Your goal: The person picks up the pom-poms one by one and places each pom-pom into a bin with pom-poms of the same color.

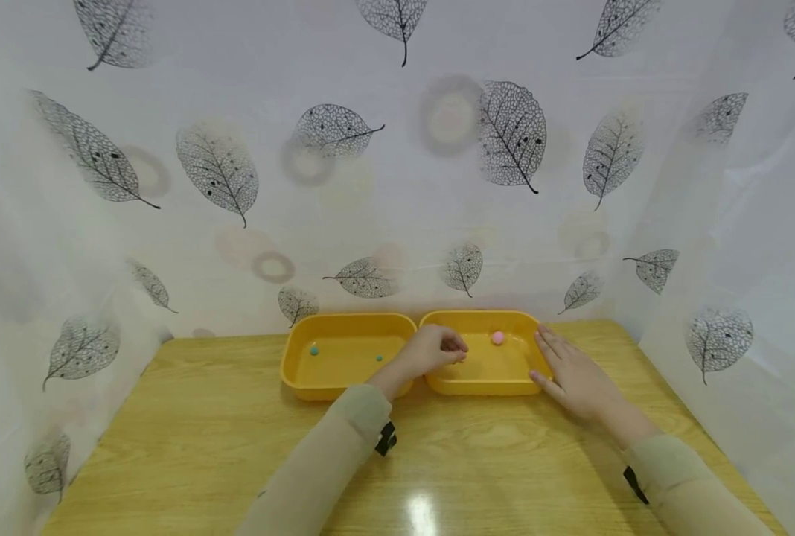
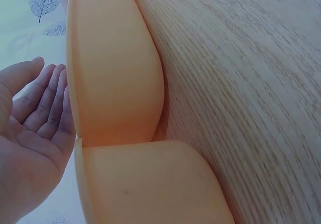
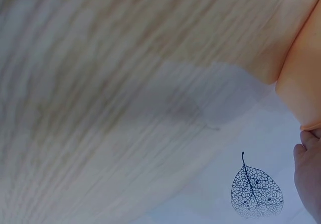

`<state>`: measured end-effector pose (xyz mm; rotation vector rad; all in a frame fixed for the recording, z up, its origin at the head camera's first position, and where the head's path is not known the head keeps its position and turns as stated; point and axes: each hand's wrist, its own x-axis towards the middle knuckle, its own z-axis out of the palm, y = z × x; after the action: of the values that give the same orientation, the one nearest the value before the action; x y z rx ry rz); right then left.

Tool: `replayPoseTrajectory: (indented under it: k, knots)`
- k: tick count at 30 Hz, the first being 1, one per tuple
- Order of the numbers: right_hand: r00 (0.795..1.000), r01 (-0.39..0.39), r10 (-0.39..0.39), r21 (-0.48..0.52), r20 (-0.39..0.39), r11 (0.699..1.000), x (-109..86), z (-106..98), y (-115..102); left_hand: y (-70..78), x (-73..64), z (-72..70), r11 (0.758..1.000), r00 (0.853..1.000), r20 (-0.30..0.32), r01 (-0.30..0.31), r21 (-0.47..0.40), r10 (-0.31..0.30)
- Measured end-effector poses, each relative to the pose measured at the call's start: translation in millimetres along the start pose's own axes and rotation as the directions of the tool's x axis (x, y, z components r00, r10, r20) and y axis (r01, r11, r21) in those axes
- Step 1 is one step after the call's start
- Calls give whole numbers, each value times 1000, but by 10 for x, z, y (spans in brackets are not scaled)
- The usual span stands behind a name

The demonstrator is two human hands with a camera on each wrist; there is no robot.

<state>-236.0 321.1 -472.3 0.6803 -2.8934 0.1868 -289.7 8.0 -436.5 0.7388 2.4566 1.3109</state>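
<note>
Two yellow trays stand side by side on the table, a left tray (image 1: 344, 391) and a right tray (image 1: 484, 388). My left hand (image 1: 431, 350) is above the left part of the right tray. Its fingers are loosely bent, and in the left wrist view the palm of that hand (image 2: 35, 128) shows nothing in it. My right hand (image 1: 581, 380) rests against the right end of the right tray, fingers stretched along the rim and thumb apart. A pink ball (image 1: 498, 338) lies in the right tray. In the left tray are a teal ball (image 1: 314, 351) and a smaller teal piece (image 1: 380, 358).
The trays sit near the back edge of a wooden table (image 1: 223, 447). A pale curtain (image 1: 397, 193) with a leaf print hangs behind and at both sides. In the right wrist view, the tray's corner (image 3: 301, 83) and part of the curtain show.
</note>
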Motion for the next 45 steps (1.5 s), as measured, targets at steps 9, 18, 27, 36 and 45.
replayPoseTrajectory:
  k: [9,18,27,36,45]
  knots:
    - [1000,11,-11,7,-26,1000,17,41,13,15,-72,-73,999,1000,10,-24,22,23]
    - [1000,2,-2,44,3,999,23,9,13,43,-151,-182,989,997,0,-78,123,78]
    - [1000,-25,25,36,-13,999,23,-32,-16,64,-268,-313,985,995,5,-102,141,102]
    - [999,-30,30,2,-33,1000,87,-171,-147,20,-397,-545,977,991,-38,-123,176,132]
    - [999,-3,1,-58,-44,998,115,-312,-323,-39,-709,-848,977,991,-86,-82,197,101]
